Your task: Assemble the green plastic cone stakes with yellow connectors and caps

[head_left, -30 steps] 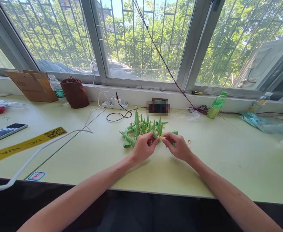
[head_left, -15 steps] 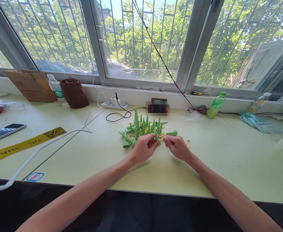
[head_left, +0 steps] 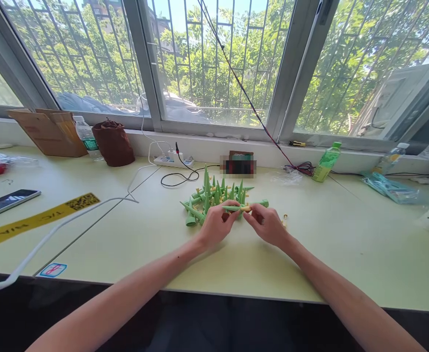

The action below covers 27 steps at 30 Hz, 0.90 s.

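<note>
My left hand (head_left: 219, 222) is closed on a pointed green cone (head_left: 231, 208), which lies sideways with its tip to the left. At the cone's right end shows a small yellow piece (head_left: 245, 209), pinched by my right hand (head_left: 267, 224). The two pieces meet between my fingertips; whether they are joined I cannot tell. Just behind my hands sits a cluster of green cones (head_left: 207, 188), some upright and some lying down, with small yellow pieces among them. A few yellow pieces (head_left: 285, 216) lie to the right of my right hand.
A power strip (head_left: 173, 159) with cables stands at the back. Behind on the left are a cardboard box (head_left: 49, 134) and a brown pouch (head_left: 113, 142); a green bottle (head_left: 327, 162) is at right. A white cable (head_left: 71, 220) and a phone (head_left: 9, 204) lie on the left.
The green cone in my left hand has tipped from upright to lying sideways. My right hand has moved slightly left, bringing the yellow piece to the cone's end.
</note>
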Tool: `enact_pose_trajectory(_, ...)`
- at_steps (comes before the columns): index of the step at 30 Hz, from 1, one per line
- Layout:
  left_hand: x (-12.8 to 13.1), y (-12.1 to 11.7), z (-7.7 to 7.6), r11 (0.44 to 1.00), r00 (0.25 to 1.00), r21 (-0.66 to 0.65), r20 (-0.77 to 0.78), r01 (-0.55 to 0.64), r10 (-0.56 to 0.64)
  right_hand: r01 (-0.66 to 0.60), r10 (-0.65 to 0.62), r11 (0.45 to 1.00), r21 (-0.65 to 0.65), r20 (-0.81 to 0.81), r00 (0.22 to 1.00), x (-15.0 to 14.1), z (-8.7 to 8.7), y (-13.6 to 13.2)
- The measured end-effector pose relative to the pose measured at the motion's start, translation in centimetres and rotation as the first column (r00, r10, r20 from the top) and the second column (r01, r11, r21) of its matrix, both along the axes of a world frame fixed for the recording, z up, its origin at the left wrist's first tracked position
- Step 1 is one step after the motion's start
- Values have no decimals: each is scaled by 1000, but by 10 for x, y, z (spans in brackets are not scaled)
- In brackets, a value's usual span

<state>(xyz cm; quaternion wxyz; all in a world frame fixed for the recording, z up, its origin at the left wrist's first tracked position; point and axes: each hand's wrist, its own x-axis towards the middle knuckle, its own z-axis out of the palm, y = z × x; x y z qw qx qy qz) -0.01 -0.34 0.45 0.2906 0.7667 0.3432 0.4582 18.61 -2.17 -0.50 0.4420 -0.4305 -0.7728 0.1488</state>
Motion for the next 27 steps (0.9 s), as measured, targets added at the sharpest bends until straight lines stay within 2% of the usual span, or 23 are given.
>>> enact_pose_trajectory(11,0,0,-2,1000,999,5,27,25,-25,42,-41,999,27,-16,999,1,-3,2)
enact_pose_trajectory(20,-2,2,-4,997,1000,74,-18,23,-22,44,-45,997,68,12,999,2,-4,4)
enact_pose_trajectory(27,-3,1,-2,991,998,129,-49,35,-29,34,-35,999,40,10,999,2,-3,3)
